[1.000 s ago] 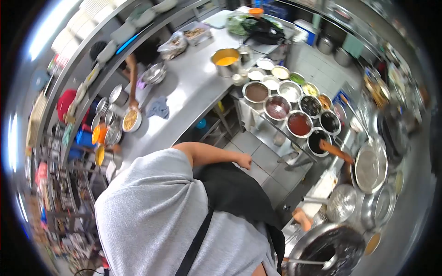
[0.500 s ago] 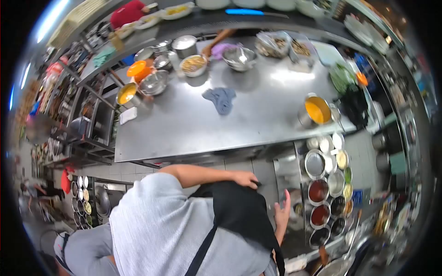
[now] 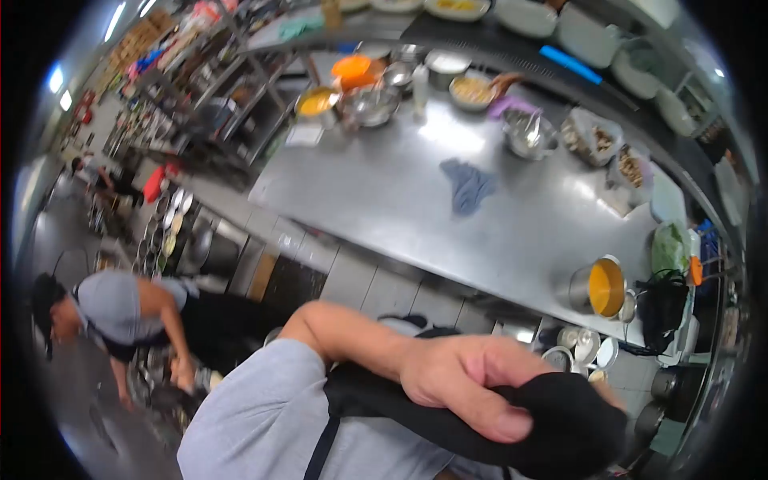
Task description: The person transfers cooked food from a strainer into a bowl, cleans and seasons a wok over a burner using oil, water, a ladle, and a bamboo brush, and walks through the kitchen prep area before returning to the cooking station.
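Note:
My left hand (image 3: 468,376) is raised close to the camera, with its thumb in front of the black apron (image 3: 568,424) and its other fingers partly hidden behind the cloth, closed on it. A small patch of skin, seemingly my right hand (image 3: 610,394), shows past the far edge of the apron; its fingers are hidden. Beyond my arm is the steel table (image 3: 384,200). On it lie a crumpled blue-grey cloth (image 3: 466,188) and, at the right end, a pot with orange liquid (image 3: 604,290).
A co-worker (image 3: 120,312) in grey bends over at the left. Steel bowls (image 3: 372,106), a white bowl with food (image 3: 472,92) touched by another person's hand (image 3: 506,82), and plastic bags (image 3: 590,136) line the table's far side. Metal containers (image 3: 558,358) stand below right.
The view has turned left, so the table sits farther right and the co-worker has come into fuller view. My left hand has risen toward the camera with the apron cloth bunched at it.

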Available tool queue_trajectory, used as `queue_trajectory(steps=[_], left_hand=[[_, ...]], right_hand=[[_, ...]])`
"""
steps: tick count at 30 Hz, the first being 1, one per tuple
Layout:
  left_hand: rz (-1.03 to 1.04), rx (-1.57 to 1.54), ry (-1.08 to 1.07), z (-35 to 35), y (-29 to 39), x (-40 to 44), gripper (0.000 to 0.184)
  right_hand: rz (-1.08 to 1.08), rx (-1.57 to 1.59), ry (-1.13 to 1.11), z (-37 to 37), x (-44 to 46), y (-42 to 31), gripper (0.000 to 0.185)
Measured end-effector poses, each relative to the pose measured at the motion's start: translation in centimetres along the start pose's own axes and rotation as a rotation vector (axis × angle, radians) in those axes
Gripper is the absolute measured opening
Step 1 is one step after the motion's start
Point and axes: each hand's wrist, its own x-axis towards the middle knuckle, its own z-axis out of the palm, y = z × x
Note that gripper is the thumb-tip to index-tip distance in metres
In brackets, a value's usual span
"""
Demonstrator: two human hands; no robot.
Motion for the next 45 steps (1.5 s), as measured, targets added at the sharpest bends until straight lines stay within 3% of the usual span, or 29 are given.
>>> queue_trajectory(steps=[2,4,5,10,14,15,18,20,23,25,26,29,30,32,34,36,38,40,42,44,45], left_hand=[[0.223,0.121,-0.030,1.2,-1.1,0.7,0.033],[0.453,0.211,-0.080,1.7,-2.3,1.6,0.032],[0.540,0.233,-0.093,1.9,-3.0,2.0,0.032],[0.966,0.322,-0.173,1.1,-4.7,3.3,0.030],[1.075,0.457,-0.255,0.4,-4.3,4.0,0.030],[1.264,0.314,-0.433,0.1,-4.6,5.6,0.028],[1.257,0.416,-0.748,0.1,0.4,1.4,0.029],[0.846,0.725,-0.390,0.1,1.6,-4.7,0.027],[0.584,1.038,-0.064,-0.6,3.2,-12.0,0.023],[0.579,1.226,0.116,-2.1,4.0,-17.3,0.023],[0.440,1.193,0.306,-3.2,4.5,-20.7,0.022],[0.175,1.119,1.085,-10.3,3.4,-31.5,0.021],[-0.009,1.288,1.373,-13.1,1.9,-35.3,0.024],[-0.261,1.349,1.679,-18.9,-2.7,-42.4,0.030],[-0.284,1.080,1.709,-23.8,-6.8,-47.8,0.048],[-0.236,0.756,1.748,-23.8,-6.6,-48.4,0.057],[-0.216,0.633,1.702,-24.2,-5.1,-48.6,0.063],[-0.311,0.681,1.649,-26.3,-4.3,-49.9,0.070],[-0.402,0.750,1.582,-28.5,-2.8,-51.1,0.071],[-0.748,0.652,1.341,-29.2,1.1,-51.6,0.067],[-0.694,0.781,1.358,-30.1,2.1,-52.8,0.063]], right_hand=[[0.128,0.057,0.256,3.5,-0.2,-1.9,0.022],[-0.063,0.115,0.512,7.2,2.8,0.1,0.035],[-0.048,0.161,0.499,7.2,3.4,0.7,0.033],[0.215,0.378,0.175,3.8,2.3,1.4,0.023],[0.310,0.488,-0.019,2.0,3.3,2.9,0.015],[0.327,0.525,-0.094,1.4,4.0,3.7,0.013],[0.376,0.668,-0.381,-1.5,5.8,6.8,0.008],[0.417,0.637,-0.636,-3.6,7.6,8.7,0.006],[0.575,-0.011,-1.174,-6.3,11.3,12.0,0.017],[0.765,-0.289,-1.172,-8.4,11.5,15.7,0.019],[0.879,-0.438,-1.093,-10.4,10.3,17.7,0.020],[1.063,-0.906,-0.989,-16.0,9.6,24.8,0.031],[1.082,-1.070,-0.924,-17.4,9.0,26.5,0.034],[1.043,-1.255,-0.896,-23.0,7.1,29.6,0.034],[1.017,-1.428,-0.844,-25.4,7.0,31.9,0.035],[1.346,-1.175,-0.595,-26.1,7.6,34.3,0.037],[1.404,-1.056,-0.574,-26.5,8.2,37.1,0.037],[1.589,-0.821,-0.496,-28.8,7.3,39.7,0.038],[1.593,-0.823,-0.556,-29.6,7.6,42.1,0.039],[1.627,-0.834,-0.731,-30.5,8.2,44.8,0.039],[1.578,-0.789,-0.747,-31.4,8.1,46.1,0.040]])
